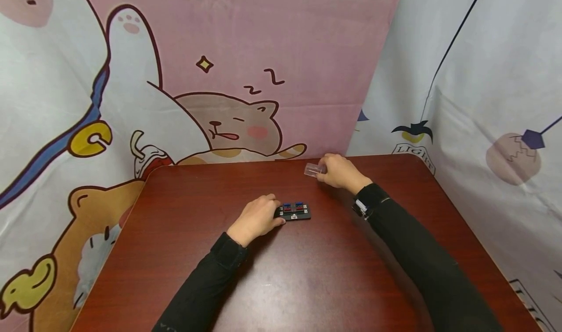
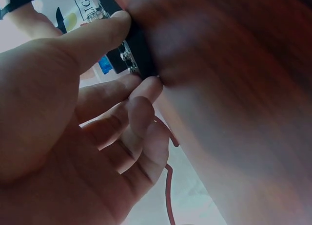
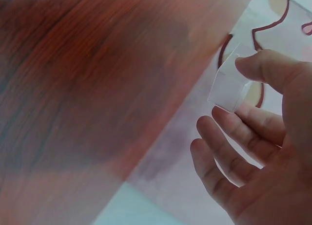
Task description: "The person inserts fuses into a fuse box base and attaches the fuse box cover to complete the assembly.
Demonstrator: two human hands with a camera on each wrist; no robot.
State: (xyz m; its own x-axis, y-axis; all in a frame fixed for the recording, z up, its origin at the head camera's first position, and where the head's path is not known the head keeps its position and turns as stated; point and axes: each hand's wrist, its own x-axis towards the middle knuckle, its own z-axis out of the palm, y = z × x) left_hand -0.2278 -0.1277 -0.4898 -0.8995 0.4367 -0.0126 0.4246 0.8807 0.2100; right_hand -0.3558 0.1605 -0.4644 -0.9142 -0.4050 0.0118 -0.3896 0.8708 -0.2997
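In the head view, a small black fuse block (image 1: pixel 295 216) with blue and red parts and metal terminals is on the table near its middle. My left hand (image 1: pixel 255 218) pinches its left end between thumb and fingers; the left wrist view shows the black base (image 2: pixel 140 49) edge-on, with a blue part and screws facing away. Farther back and to the right, my right hand (image 1: pixel 341 172) holds a clear plastic cover (image 1: pixel 311 170). Thumb and index finger pinch this cover (image 3: pixel 225 86) in the right wrist view, while the other fingers are spread loosely. The cover is apart from the block.
A reddish-brown wooden table (image 1: pixel 281 288) lies under both hands, its back edge just behind the right hand. Cartoon-printed cloth (image 1: pixel 307 44) hangs behind and along the sides. The right wrist carries a black band (image 1: pixel 362 207).
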